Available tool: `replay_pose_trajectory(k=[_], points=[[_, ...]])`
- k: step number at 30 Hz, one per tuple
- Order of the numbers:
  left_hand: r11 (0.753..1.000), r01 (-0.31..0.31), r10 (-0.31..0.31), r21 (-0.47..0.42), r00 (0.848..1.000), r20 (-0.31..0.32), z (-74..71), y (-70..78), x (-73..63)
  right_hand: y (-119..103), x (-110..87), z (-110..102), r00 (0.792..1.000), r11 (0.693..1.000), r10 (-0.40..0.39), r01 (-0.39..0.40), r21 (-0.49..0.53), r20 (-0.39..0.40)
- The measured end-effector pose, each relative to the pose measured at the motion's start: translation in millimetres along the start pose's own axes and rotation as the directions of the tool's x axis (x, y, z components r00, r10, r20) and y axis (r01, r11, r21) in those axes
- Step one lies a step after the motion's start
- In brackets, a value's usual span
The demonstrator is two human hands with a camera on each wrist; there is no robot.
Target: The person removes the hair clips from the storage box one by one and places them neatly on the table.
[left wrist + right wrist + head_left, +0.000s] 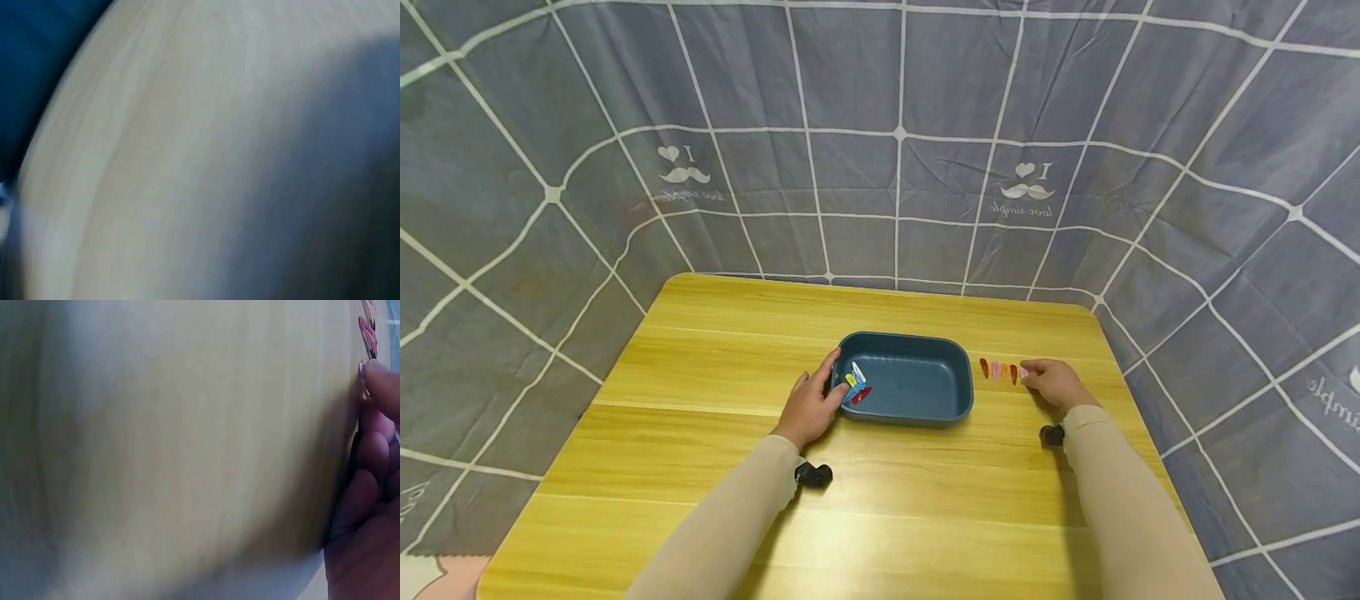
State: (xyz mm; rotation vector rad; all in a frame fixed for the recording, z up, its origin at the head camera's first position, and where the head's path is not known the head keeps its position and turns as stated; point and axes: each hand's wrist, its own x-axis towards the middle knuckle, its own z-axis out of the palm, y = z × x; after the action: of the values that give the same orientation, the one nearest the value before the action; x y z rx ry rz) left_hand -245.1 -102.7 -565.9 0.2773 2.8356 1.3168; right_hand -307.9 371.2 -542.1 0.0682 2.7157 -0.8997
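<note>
Now the left hand (808, 408) grips the left rim of the blue plastic bin (917, 392), thumb over the edge beside a cluster of snap hair clips (858, 382) on its floor. Across, the right hand (1056, 383) pinches the pink clip (1023, 373) ending a row of hair clips (1005, 372); a narrow strip of wood parts row from bin, while broad tabletop (895, 508) stretches toward the person.

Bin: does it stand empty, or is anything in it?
Not empty, but far from full: in the head view, several clips lie at the left end of the bin, the rest of it bare.
</note>
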Motion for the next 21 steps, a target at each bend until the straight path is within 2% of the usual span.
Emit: replay_pose_trajectory(k=[21], points=[[1.000,0.008,-0.008,0.006,1.000,0.005,-1.2,-0.1,-0.1,-0.5,-1.8,-1.1,1.000,1.000,-0.002,0.002,0.003,0.007]])
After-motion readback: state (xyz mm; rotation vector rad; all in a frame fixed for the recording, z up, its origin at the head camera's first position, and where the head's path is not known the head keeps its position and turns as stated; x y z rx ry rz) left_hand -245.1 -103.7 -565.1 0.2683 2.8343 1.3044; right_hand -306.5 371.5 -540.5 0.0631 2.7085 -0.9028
